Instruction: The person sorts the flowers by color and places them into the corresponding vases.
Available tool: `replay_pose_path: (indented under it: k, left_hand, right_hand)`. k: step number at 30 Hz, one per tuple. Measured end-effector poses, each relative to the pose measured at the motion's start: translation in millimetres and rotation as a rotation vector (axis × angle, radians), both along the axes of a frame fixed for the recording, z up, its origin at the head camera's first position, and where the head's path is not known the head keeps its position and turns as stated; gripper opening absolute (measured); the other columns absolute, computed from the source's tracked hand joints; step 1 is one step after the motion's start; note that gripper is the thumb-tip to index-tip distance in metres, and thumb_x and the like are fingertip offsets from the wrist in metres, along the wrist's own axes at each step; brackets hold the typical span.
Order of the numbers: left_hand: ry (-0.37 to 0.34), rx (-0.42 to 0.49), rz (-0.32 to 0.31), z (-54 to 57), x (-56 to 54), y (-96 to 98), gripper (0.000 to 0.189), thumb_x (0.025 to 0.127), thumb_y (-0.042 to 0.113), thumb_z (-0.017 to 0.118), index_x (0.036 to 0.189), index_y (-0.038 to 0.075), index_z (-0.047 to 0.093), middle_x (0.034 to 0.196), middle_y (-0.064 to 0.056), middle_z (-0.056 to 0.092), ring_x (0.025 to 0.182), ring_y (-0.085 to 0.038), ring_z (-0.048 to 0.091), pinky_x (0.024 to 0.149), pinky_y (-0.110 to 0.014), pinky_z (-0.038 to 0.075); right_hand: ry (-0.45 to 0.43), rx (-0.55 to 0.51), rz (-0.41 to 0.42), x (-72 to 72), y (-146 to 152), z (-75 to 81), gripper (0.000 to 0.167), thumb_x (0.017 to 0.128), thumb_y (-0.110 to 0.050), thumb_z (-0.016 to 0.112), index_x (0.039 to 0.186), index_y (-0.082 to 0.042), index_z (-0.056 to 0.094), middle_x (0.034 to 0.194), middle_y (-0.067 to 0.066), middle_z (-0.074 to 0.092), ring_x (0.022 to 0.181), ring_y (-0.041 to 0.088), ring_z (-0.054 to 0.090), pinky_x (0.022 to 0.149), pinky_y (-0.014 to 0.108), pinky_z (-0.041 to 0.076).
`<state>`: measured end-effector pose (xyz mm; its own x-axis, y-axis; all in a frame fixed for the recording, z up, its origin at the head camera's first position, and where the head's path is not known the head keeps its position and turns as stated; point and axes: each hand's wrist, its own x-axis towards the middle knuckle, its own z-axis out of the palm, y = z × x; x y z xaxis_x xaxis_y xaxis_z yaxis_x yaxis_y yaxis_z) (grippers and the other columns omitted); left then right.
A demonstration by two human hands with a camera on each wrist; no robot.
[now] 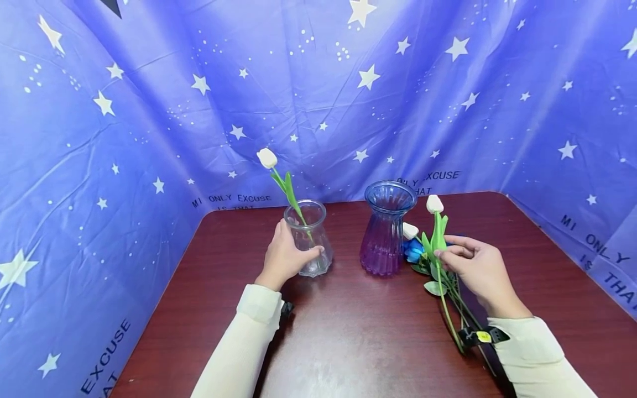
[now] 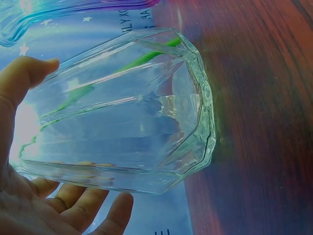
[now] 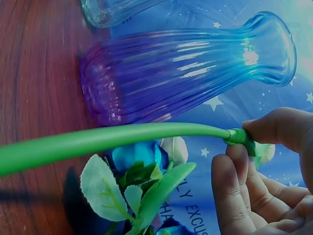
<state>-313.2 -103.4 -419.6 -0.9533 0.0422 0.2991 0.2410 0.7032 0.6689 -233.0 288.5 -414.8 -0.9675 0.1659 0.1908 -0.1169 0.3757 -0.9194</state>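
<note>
My left hand (image 1: 285, 255) grips the clear glass vase (image 1: 318, 255), thumb on the near side and fingers round the far side. A white tulip (image 1: 267, 158) leans to the left out of that vase, its green stem showing through the glass in the left wrist view. My right hand (image 1: 475, 268) pinches a second white tulip (image 1: 434, 204) between thumb and fingertips, just below its leaves. The long stem (image 3: 117, 137) of this tulip hangs down toward the table. Behind it lie another white tulip (image 1: 410, 230) and a blue flower (image 1: 414, 251) with leaves.
A ribbed blue and purple glass vase (image 1: 382, 249) stands upright between my hands, a little to the right of the clear one. The dark red wooden table (image 1: 318, 348) ends at the back against a blue curtain (image 1: 298, 88) with white stars.
</note>
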Motion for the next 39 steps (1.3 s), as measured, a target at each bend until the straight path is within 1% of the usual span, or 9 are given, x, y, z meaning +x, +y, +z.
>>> replay_pose_path:
  k: [5,7,11,15,17,23,29,36,39]
  left_hand:
    - [0.002,-0.008,0.0,0.6,-0.2,-0.2,0.098,0.071,0.054,0.087,0.146,0.015,0.038,0.133,-0.007,0.051,0.112,-0.035,0.064,0.089,-0.056,0.055]
    - [-0.001,-0.008,-0.002,1.1,-0.3,0.3,0.097,0.071,0.054,0.087,0.145,0.015,0.038,0.133,-0.007,0.051,0.111,-0.035,0.064,0.088,-0.055,0.055]
    - [-0.003,-0.002,0.002,1.5,-0.1,0.6,0.096,0.07,0.054,0.088,0.143,0.015,0.039,0.132,-0.007,0.051,0.11,-0.035,0.064,0.088,-0.055,0.055]
    - [-0.005,0.004,0.002,0.0,-0.1,0.2,0.094,0.071,0.054,0.088,0.142,0.015,0.04,0.131,-0.007,0.05,0.109,-0.034,0.064,0.088,-0.054,0.055]
    - [-0.006,0.008,0.0,-1.5,0.0,-0.1,0.094,0.071,0.054,0.088,0.142,0.015,0.04,0.131,-0.007,0.05,0.109,-0.033,0.064,0.088,-0.054,0.055]
    - [-0.007,0.0,0.007,-4.5,0.1,-1.5,0.095,0.071,0.055,0.087,0.143,0.015,0.039,0.131,-0.007,0.05,0.109,-0.033,0.064,0.088,-0.054,0.055]
    - [0.0,0.006,0.0,-3.5,-0.1,-1.4,0.096,0.07,0.054,0.088,0.143,0.016,0.04,0.131,-0.007,0.05,0.109,-0.034,0.064,0.087,-0.055,0.055]
    - [-0.002,-0.002,0.001,-3.7,-1.2,-1.4,0.098,0.07,0.055,0.088,0.146,0.016,0.038,0.132,-0.007,0.05,0.111,-0.033,0.064,0.088,-0.055,0.055]
    - [0.002,0.002,0.0,-3.0,-0.8,-1.6,0.098,0.07,0.054,0.088,0.145,0.016,0.039,0.132,-0.007,0.05,0.11,-0.033,0.064,0.088,-0.055,0.055]
  right_hand:
    - [0.011,-0.064,0.005,0.5,-2,5.1,0.05,0.094,-0.014,0.076,0.136,0.006,0.058,0.086,-0.005,0.077,0.069,0.009,0.071,0.066,0.024,0.06]
    - [0.018,-0.082,0.006,1.4,-2,7.7,0.047,0.094,-0.012,0.077,0.134,0.006,0.059,0.085,-0.004,0.077,0.068,0.009,0.07,0.065,0.024,0.059]
    - [0.038,-0.154,0.007,2.7,-3,12.3,0.037,0.092,-0.009,0.078,0.125,-0.001,0.065,0.083,-0.005,0.075,0.065,0.006,0.07,0.064,0.023,0.059]
    - [0.071,-0.227,0.007,3.8,-4,16.8,0.029,0.09,-0.007,0.079,0.117,-0.007,0.067,0.083,-0.006,0.075,0.064,0.007,0.071,0.062,0.023,0.059]
    - [0.08,-0.222,0.004,4.3,-4,18.8,0.028,0.09,-0.008,0.079,0.116,-0.008,0.068,0.083,-0.006,0.074,0.065,0.007,0.071,0.061,0.024,0.06]
    - [0.093,-0.151,-0.006,4.8,-5,24.4,0.024,0.091,-0.009,0.079,0.112,-0.007,0.068,0.082,-0.005,0.07,0.065,0.009,0.072,0.06,0.024,0.06]
    - [0.119,-0.174,0.002,4.6,-6,30.6,0.022,0.09,-0.006,0.079,0.109,-0.007,0.068,0.083,-0.006,0.071,0.062,0.01,0.071,0.056,0.024,0.058]
    - [0.18,-0.355,0.064,4.9,-10,43.0,0.023,0.087,0.002,0.08,0.105,-0.004,0.067,0.082,-0.002,0.071,0.064,0.009,0.073,0.06,0.023,0.059]
    - [0.203,-0.379,0.066,4.6,-12,49.1,0.024,0.086,0.002,0.08,0.106,-0.002,0.068,0.083,-0.001,0.072,0.065,0.01,0.074,0.061,0.025,0.06]
